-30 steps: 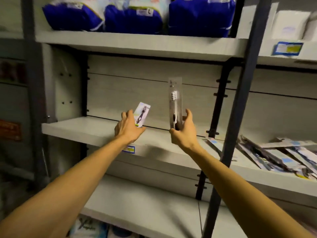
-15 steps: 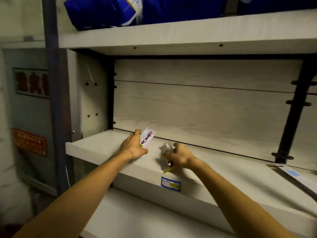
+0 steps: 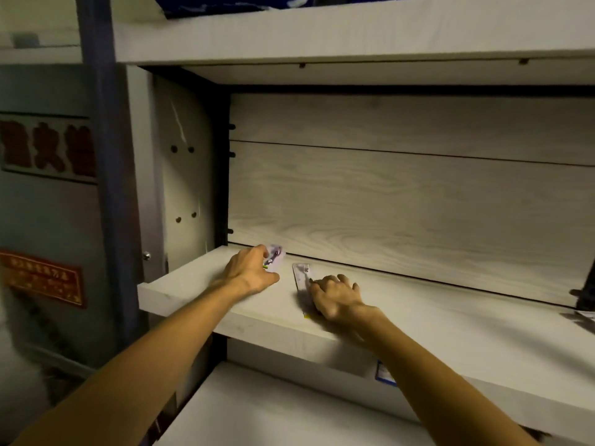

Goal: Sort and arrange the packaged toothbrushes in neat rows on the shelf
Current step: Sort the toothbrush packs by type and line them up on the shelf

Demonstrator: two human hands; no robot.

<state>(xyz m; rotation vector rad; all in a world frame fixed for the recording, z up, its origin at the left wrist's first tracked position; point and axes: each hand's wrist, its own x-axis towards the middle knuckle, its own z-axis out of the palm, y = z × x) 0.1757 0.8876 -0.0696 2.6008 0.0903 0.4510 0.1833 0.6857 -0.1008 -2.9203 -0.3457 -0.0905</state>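
Your right hand (image 3: 335,297) presses a clear pack (image 3: 301,275) flat on the shelf (image 3: 193,284), fingers curled on it. Your left hand (image 3: 249,272) pinches a card pack (image 3: 275,256) just beside, blurred. Let go carelessly and I judge the packs could skew or overlap, spoiling the row.

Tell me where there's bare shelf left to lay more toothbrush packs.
Bare board runs along the shelf from the right hand to the dark upright at the right edge, back to the wooden panel. A smaller bare strip lies between the left hand and the shelf's left end. Crowded: the middle, where the clear pack lies flat and the left hand holds a carded pack.
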